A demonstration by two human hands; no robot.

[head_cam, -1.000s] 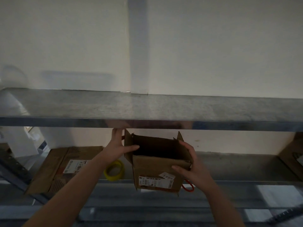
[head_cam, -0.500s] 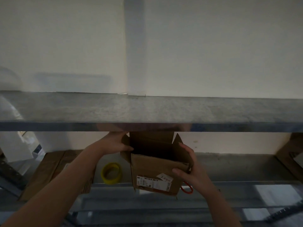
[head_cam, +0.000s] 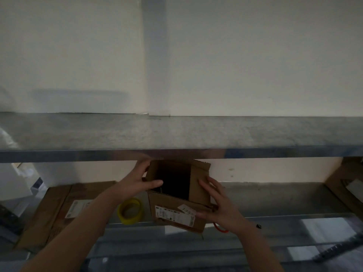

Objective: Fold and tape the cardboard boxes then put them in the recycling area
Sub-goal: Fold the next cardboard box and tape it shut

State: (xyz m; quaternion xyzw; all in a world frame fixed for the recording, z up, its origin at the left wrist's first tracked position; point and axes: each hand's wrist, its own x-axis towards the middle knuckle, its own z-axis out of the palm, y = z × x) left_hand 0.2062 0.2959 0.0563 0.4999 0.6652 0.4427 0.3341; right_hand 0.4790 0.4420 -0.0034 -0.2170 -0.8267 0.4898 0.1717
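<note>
- While the box sits low in the centre of the frame, at the front edge of the lower shelf, its mouth gapes dark, so folding looks barely begun.
- The left hand pinches the left flap, thumb across the rim. The right hand lies with spread, straight fingers on the right flap.
- To do it well, press both side flaps flat and keep one hand on them while reaching for the tape, just left of the box.
- The mouth points up and toward the camera, label side nearest, and the base edge slants down to the right. The box looks near cubic, so I cannot tell its long axis.
</note>
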